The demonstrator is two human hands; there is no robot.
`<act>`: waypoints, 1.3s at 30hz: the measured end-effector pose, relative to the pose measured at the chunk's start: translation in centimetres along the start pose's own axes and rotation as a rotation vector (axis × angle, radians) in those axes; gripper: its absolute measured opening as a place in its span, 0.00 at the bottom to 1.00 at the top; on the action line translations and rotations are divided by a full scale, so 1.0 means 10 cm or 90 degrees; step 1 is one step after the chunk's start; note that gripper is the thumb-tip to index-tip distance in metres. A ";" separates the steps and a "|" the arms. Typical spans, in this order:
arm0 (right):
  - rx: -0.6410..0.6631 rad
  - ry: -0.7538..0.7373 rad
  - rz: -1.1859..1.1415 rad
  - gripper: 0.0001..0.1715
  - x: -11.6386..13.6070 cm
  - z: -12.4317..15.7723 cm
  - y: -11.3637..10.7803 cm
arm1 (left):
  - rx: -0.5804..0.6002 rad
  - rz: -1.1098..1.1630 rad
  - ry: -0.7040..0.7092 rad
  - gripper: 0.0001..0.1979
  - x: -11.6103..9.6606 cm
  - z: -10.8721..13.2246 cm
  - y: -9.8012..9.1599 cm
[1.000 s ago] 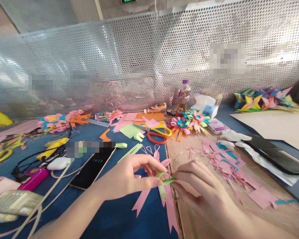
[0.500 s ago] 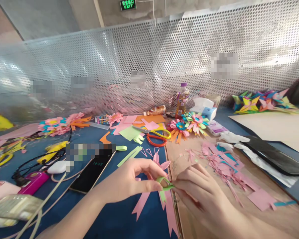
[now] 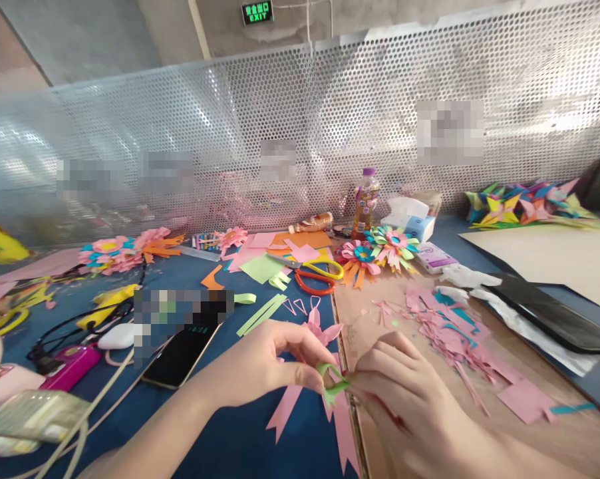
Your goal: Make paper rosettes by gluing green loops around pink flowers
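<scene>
Between my two hands is a light green paper strip (image 3: 336, 386), bent into a small loop. My left hand (image 3: 287, 356) pinches its left side between thumb and fingers. The fingertips of my right hand (image 3: 404, 379) are closed on its right end, partly hidden behind the knuckles. Below and behind the strip lies a pink paper piece (image 3: 347, 432) with notched tails and petal-like points, partly covered by my left hand. Two flat green strips (image 3: 263, 314) and small pink folded loops (image 3: 300, 306) lie just beyond my left hand.
Scissors (image 3: 320, 276) with red and yellow handles rest on coloured paper sheets. A phone (image 3: 187, 346) and cables are at left. Pink paper scraps (image 3: 454, 339) cover the brown board (image 3: 380, 426) at right. A bottle (image 3: 366, 203) and paper flowers (image 3: 392, 246) stand farther back.
The green strip's loop has turned a little and looks more open, its end sitting slightly lower. Both hands stay nearly in place, still gripping it.
</scene>
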State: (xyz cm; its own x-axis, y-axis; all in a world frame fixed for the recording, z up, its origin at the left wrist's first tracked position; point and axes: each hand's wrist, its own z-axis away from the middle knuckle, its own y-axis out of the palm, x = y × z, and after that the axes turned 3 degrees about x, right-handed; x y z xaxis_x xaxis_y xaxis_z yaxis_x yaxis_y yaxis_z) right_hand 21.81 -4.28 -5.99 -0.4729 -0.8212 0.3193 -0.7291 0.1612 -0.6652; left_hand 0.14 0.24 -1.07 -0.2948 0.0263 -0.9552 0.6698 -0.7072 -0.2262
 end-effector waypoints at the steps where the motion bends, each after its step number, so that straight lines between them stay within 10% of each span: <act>1: -0.005 0.003 0.004 0.13 -0.01 0.00 0.01 | -0.002 0.006 0.000 0.09 0.00 -0.01 -0.01; 14: -0.086 0.068 -0.054 0.07 0.04 -0.21 0.07 | -0.054 0.008 0.011 0.15 -0.08 0.06 -0.21; 21: -0.101 0.046 0.033 0.11 -0.30 -0.58 0.25 | -0.369 -0.255 -0.005 0.20 0.05 0.01 -0.63; 24: 0.040 0.033 0.211 0.14 -0.59 -0.84 0.49 | -0.412 -0.406 -0.036 0.15 0.24 -0.02 -0.82; 32: 0.248 -0.071 0.349 0.12 -0.93 -1.42 1.09 | -0.262 -0.734 -0.114 0.11 0.47 -0.02 -0.88; 39: 0.323 -0.166 0.375 0.11 -0.96 -1.43 1.16 | -0.154 -0.801 -0.121 0.24 0.44 0.07 -0.99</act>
State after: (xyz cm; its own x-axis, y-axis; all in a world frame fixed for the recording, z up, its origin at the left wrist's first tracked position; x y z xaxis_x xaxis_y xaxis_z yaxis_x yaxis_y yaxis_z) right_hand 10.84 13.29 -7.15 -0.5329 -0.7902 -0.3027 -0.0553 0.3895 -0.9194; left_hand -8.28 6.92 -2.93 -0.8865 0.4621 -0.0250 -0.0368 -0.1243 -0.9916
